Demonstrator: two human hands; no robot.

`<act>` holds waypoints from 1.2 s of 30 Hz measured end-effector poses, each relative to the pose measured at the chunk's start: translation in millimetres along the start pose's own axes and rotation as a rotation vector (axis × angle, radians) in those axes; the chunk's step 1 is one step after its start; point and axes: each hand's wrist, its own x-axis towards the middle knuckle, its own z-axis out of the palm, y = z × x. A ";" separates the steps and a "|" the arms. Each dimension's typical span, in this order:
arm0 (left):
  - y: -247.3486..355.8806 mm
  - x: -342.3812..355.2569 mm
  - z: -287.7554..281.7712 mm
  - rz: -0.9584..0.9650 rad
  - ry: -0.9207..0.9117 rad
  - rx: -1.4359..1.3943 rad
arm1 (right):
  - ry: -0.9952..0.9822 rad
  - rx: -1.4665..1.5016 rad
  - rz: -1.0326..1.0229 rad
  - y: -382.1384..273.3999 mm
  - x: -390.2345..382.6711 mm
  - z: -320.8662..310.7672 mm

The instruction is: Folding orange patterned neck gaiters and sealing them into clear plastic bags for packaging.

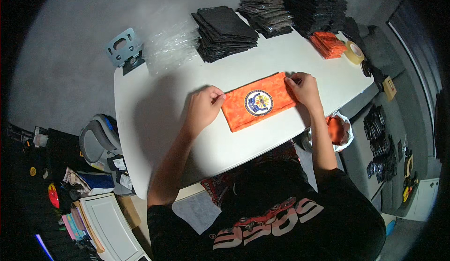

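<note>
A folded orange cloth (pixel 236 114) with a round blue, white and yellow emblem lies on the white table (pixel 145 153) in front of me. My left hand (pixel 202 108) pinches its upper left corner between thumb and fingers. At the other end, my right hand (pixel 307 91) grips the upper right corner, with its fingertips partly hidden. The cloth is a flat, slightly tilted rectangle, its right end higher in the picture.
Along the far edge sit a blue-grey stand (pixel 124 45), clear plastic sleeves (pixel 171 45), stacks of black folded cloth (pixel 222 33), packed black pieces (pixel 266 15), more orange cloths (pixel 327 44) and a tape roll (pixel 354 52). A lined bin (pixel 344 134) stands off the right side.
</note>
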 end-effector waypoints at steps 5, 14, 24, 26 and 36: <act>0.2 0.4 -0.2 0.014 0.017 0.010 | 0.017 0.075 0.053 7.5 0.2 2.3; -5.4 0.1 0.5 0.016 0.016 0.040 | 0.172 0.022 -0.238 -70.5 -31.5 -3.8; -4.2 2.4 -0.7 -0.024 -0.002 0.019 | -0.252 0.054 -0.343 -158.3 -73.3 66.8; -3.7 3.7 -1.8 -0.016 0.011 0.013 | -0.251 0.027 -0.352 -158.6 -69.3 69.9; -7.1 6.6 9.1 -0.153 -0.026 -0.379 | -0.291 0.100 -0.334 -157.1 -58.7 71.7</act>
